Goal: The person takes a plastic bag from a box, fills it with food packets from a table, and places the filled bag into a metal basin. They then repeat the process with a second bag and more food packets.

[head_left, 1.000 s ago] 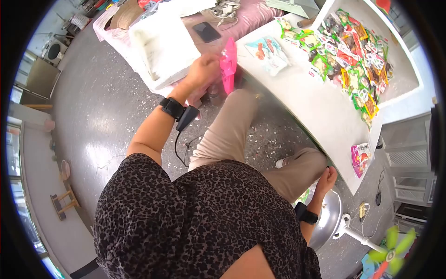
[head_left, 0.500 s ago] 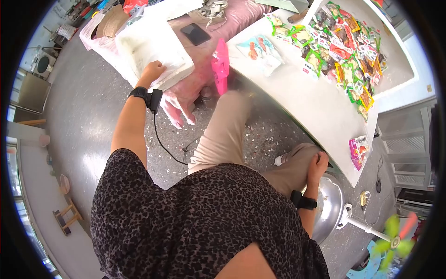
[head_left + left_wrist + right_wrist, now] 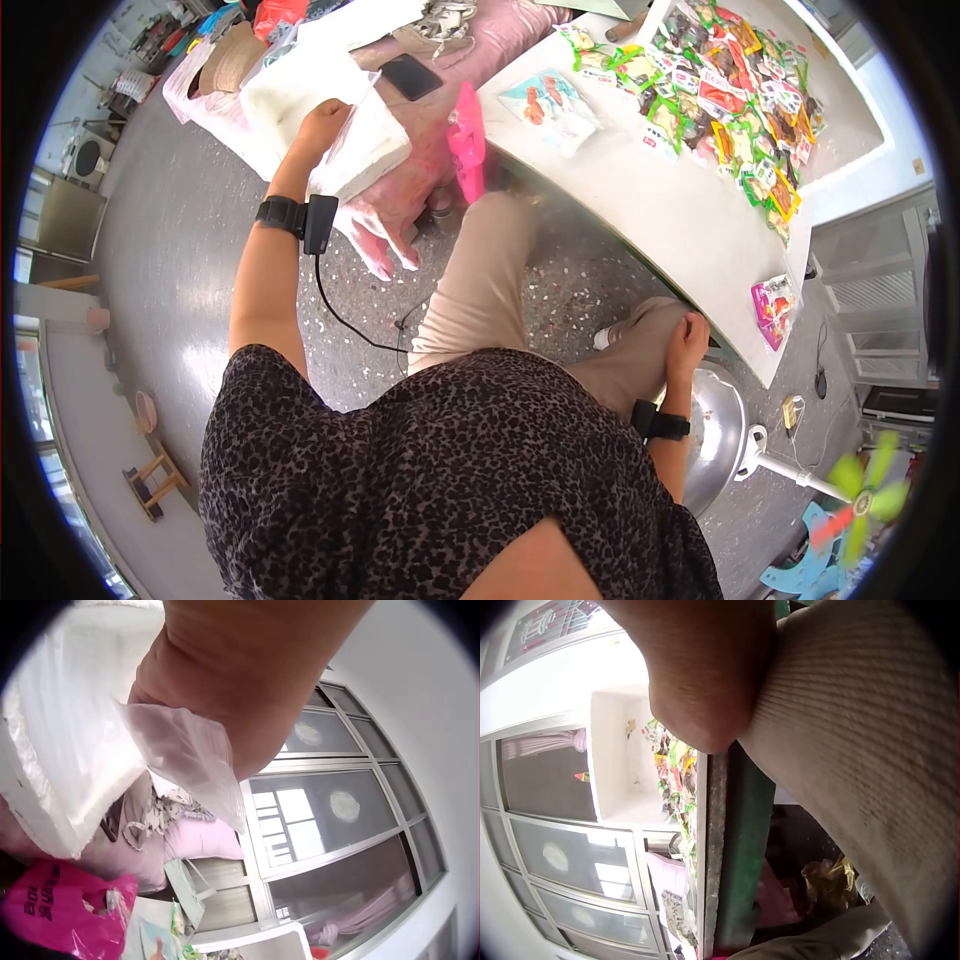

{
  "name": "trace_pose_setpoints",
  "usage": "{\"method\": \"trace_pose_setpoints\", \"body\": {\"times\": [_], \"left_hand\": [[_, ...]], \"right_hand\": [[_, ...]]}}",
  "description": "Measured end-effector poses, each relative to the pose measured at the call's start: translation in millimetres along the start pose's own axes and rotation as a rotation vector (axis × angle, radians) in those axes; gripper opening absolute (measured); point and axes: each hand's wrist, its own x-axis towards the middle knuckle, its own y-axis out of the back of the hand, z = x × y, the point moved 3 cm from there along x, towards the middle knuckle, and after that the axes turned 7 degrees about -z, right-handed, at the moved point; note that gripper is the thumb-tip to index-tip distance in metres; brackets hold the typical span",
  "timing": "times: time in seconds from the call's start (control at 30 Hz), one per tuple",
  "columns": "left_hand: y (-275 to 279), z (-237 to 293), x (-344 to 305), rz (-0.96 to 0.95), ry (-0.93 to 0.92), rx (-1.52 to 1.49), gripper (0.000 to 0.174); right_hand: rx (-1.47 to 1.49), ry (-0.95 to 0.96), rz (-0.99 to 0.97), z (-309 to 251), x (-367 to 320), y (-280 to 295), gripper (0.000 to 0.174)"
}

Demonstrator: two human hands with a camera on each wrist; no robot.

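Note:
My left hand point(image 3: 324, 124) is over the white foam box point(image 3: 383, 160) on the pink-covered surface. It pinches a clear plastic bag point(image 3: 184, 746), which hangs beside the hand in the left wrist view; the fingertips are hidden there behind the wrist. Right of the box hangs a bright pink plastic bag point(image 3: 466, 145), also visible at the lower left of the left wrist view. My right hand point(image 3: 687, 343) rests loosely on the right knee, beside the table edge, holding nothing visible.
The white table point(image 3: 640, 200) carries a heap of small snack packets point(image 3: 725, 95), a printed clear bag point(image 3: 550, 105) and a pink-purple packet point(image 3: 772, 312). A phone point(image 3: 410, 76) lies behind the box. At the right stand a metal basin point(image 3: 715, 430) and a fan point(image 3: 862, 503).
My left hand has moved left from beside the pink bag to the foam box, then slightly farther over it. The right hand has shifted slightly on the knee.

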Motion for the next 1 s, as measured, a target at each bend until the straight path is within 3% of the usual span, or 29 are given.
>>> {"method": "trace_pose_setpoints", "body": {"times": [0.13, 0.2, 0.3, 0.43, 0.6, 0.8, 0.9, 1.0], "left_hand": [[-44, 64, -20, -0.151, -0.108, -0.246, 0.018], [-78, 104, -42, -0.123, -0.229, -0.117, 0.019], [-137, 147, -74, -0.089, -0.483, 0.070, 0.019], [-198, 191, -118, -0.121, -0.665, 0.163, 0.015], [-237, 207, -146, -0.223, -0.670, 0.131, 0.015], [-241, 205, -147, -0.238, -0.675, 0.094, 0.014], [-244, 205, -149, -0.229, -0.705, 0.123, 0.014], [-245, 206, -152, -0.157, -0.757, 0.202, 0.014]], "right_hand": [[0.180, -0.077, 0.014, -17, 14, 3, 0.013], [0.480, -0.234, -0.085, -44, 28, 9, 0.012], [0.819, -0.061, -0.169, -87, 50, 8, 0.010], [1.292, -0.254, -0.445, -151, 66, 8, 0.016], [1.506, -0.350, -0.540, -169, 65, -3, 0.018], [1.599, -0.447, -0.570, -164, 60, -5, 0.017], [1.699, -0.583, -0.541, -169, 60, -2, 0.017], [1.773, -0.507, -0.515, -168, 59, -5, 0.016]]}}
